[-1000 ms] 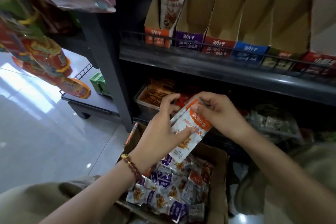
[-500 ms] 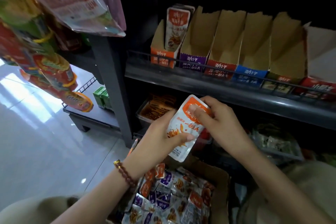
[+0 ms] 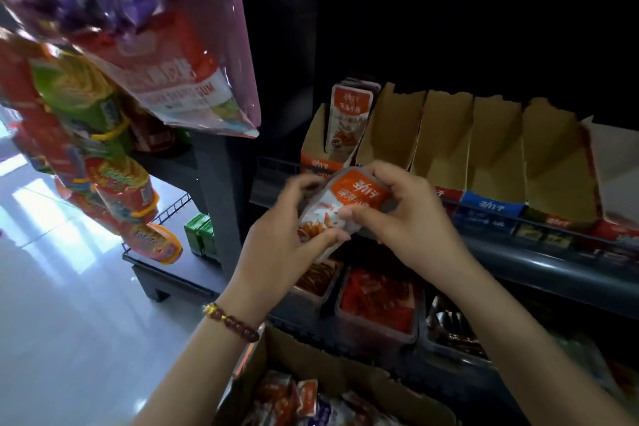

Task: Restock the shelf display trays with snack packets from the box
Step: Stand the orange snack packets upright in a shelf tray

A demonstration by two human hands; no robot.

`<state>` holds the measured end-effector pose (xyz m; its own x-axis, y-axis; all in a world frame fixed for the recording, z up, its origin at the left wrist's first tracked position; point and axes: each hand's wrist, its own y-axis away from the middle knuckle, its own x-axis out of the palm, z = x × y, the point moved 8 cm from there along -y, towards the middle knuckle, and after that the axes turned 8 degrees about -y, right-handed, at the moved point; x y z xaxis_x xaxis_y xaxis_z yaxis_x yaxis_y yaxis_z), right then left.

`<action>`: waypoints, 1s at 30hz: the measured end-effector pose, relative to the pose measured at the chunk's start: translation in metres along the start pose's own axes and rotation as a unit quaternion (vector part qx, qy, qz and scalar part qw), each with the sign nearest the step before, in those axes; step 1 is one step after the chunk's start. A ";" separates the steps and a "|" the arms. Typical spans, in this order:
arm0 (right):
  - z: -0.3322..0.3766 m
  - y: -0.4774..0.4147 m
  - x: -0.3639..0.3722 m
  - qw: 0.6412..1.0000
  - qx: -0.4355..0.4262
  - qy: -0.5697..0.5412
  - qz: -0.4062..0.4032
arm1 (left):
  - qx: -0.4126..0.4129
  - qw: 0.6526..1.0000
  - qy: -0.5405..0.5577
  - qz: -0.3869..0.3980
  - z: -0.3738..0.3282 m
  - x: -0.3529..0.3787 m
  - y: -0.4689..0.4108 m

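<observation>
Both hands hold a small stack of orange-and-white snack packets (image 3: 340, 207) just in front of the shelf. My left hand (image 3: 276, 245) grips the lower left side, thumb on the front. My right hand (image 3: 408, 218) pinches the right side. Behind them the orange display tray (image 3: 316, 145) at the left end of the row holds upright packets (image 3: 349, 121). The neighbouring cardboard trays (image 3: 498, 149) look empty. The open cardboard box (image 3: 332, 373) of mixed packets (image 3: 311, 401) sits low in front of me.
Hanging snack bags (image 3: 131, 55) crowd the upper left. A wire rail (image 3: 518, 214) runs along the shelf front. Clear tubs of red snacks (image 3: 377, 297) fill the shelf below. Green boxes (image 3: 198, 233) sit on a low rack at the left, above shiny floor.
Both hands have lifted the packets from above the box up to the level of the display-tray shelf. The view has tilted upward, so the box has dropped to the frame's bottom.
</observation>
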<state>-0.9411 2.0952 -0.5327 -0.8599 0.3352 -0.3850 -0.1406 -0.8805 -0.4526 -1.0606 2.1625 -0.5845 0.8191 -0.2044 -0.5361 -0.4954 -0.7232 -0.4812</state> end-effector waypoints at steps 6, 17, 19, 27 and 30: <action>0.020 -0.044 -0.041 0.971 -0.138 0.115 -0.160 | -0.010 0.993 -0.081 -0.086 0.026 -0.003 -0.025; -0.027 -0.126 -0.022 0.912 -0.055 0.398 -0.085 | 0.119 0.945 -0.301 -0.040 0.055 0.023 -0.060; -0.033 -0.134 -0.016 0.894 -0.058 0.437 -0.074 | 0.120 0.947 -0.293 -0.046 0.054 0.020 -0.061; -0.045 -0.142 -0.013 0.860 -0.050 0.493 -0.118 | 0.131 0.948 -0.284 -0.060 0.055 0.016 -0.064; -0.042 -0.141 -0.018 0.835 -0.069 0.510 -0.195 | 0.131 0.948 -0.286 -0.058 0.055 0.016 -0.065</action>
<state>-0.8849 2.2271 -0.4953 0.1123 0.7602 -0.6399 -0.1931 -0.6150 -0.7645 -1.0315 2.2427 -0.6000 0.6195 0.3116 -0.7205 -0.5271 -0.5150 -0.6760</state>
